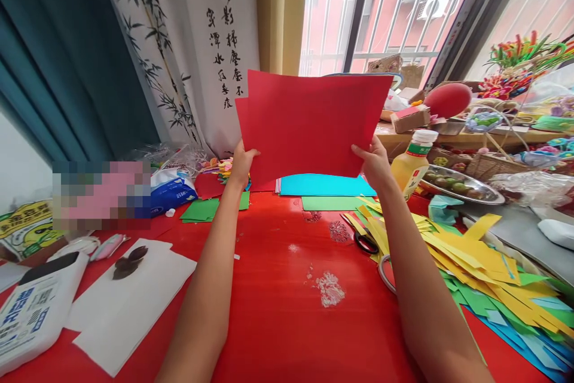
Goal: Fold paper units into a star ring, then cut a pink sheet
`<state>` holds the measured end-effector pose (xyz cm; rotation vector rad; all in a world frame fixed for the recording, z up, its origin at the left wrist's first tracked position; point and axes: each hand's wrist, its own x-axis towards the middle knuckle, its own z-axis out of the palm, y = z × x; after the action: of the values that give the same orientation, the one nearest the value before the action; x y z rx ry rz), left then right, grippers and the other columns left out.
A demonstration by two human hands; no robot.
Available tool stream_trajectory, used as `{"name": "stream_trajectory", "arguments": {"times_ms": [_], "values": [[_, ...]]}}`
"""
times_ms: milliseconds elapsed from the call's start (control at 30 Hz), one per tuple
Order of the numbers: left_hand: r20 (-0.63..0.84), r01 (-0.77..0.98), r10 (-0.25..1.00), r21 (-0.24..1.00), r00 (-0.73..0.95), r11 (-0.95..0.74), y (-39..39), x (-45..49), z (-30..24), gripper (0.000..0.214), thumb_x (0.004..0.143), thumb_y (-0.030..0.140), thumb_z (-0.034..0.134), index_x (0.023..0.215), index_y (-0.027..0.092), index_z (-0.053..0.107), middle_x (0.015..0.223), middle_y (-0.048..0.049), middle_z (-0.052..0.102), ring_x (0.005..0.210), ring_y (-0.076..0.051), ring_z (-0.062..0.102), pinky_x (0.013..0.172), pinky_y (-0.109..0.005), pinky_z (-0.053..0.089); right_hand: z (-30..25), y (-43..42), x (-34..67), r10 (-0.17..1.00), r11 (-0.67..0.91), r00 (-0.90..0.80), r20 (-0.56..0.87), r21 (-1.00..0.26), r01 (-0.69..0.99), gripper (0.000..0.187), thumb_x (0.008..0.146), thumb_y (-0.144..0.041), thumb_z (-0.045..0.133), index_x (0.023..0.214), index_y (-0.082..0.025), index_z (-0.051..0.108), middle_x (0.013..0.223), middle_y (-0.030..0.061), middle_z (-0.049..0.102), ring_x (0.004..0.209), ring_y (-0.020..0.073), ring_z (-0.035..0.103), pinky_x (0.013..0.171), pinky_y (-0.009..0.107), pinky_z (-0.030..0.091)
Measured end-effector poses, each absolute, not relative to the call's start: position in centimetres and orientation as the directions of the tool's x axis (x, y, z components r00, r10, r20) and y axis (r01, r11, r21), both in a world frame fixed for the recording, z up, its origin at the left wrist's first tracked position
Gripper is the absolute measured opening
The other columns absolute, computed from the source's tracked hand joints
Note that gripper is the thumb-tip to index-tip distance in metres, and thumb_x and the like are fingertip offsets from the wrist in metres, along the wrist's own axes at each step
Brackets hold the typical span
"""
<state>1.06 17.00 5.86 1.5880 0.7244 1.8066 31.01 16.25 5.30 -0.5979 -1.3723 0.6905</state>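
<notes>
At left on the table [278, 317] lay white paper [143, 287]. The left hand [243, 165] pinched the left edge of the red paper [309, 126], raised above the table; the right hand [376, 162] pinched its right edge. Yellow strips [487, 260] lay farther right.

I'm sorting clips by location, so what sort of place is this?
Probably a paper-craft workspace by a window: the left hand and right hand hold up red paper over a red table, with scissors and yellow paper strips to the right.
</notes>
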Motion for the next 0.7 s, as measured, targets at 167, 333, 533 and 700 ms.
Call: {"name": "stream_trajectory", "arguments": {"times_ms": [167, 333, 533, 700], "values": [[0.623, -0.150, 0.778, 0.764, -0.084, -0.628, 17.2, 0.6, 4.8, 0.047, 0.061, 0.014, 0.049, 0.108, 0.018, 0.051, 0.100, -0.0018, 0.062, 0.087, -0.017, 0.058, 0.077, -0.030, 0.047, 3.7, 16.8, 31.7, 0.849, 0.520, -0.039, 0.527, -0.846, -0.121, 0.040, 0.060, -0.017, 0.064, 0.098, -0.027, 0.055, 0.100, -0.0033, 0.063, 0.093, 0.0178, 0.059, 0.082, 0.034, 0.047], [0.474, -0.180, 0.876, 0.857, -0.093, -0.483, 17.5, -0.3, 3.0, 0.036, 0.061, 0.023, 0.055, 0.096, 0.016, 0.057, 0.091, -0.0017, 0.064, 0.086, -0.018, 0.059, 0.078, -0.033, 0.047, 2.3, 16.1, 31.8, 0.928, 0.302, -0.165, 0.334, -0.934, -0.190, 0.036, 0.060, -0.021, 0.068, 0.094, -0.024, 0.059, 0.098, 0.0003, 0.065, 0.087, 0.0194, 0.062, 0.079, 0.035, 0.049], [0.435, -0.174, 0.899, 0.883, -0.041, -0.436, 17.7, -0.2, 2.4, 0.038, 0.062, 0.033, 0.061, 0.095, 0.014, 0.059, 0.093, -0.0061, 0.065, 0.089, -0.021, 0.059, 0.082, -0.037, 0.045, 1.7, 15.7, 31.0, 0.965, 0.221, -0.117, 0.235, -0.968, -0.121, 0.027, 0.059, -0.031, 0.071, 0.083, -0.020, 0.064, 0.085, 0.0036, 0.068, 0.079, 0.0212, 0.063, 0.072, 0.036, 0.052], [0.613, -0.108, 0.785, 0.778, -0.083, -0.619, 18.3, 0.2, 5.2, 0.044, 0.075, 0.046, 0.052, 0.110, 0.018, 0.050, 0.104, -0.0064, 0.061, 0.096, -0.019, 0.057, 0.082, -0.034, 0.046, 7.6, 13.9, 31.1, 0.898, 0.440, 0.042, 0.438, -0.893, -0.093, 0.024, 0.063, -0.030, 0.068, 0.084, -0.019, 0.064, 0.084, 0.0013, 0.067, 0.079, 0.0183, 0.063, 0.073, 0.032, 0.051]]}}
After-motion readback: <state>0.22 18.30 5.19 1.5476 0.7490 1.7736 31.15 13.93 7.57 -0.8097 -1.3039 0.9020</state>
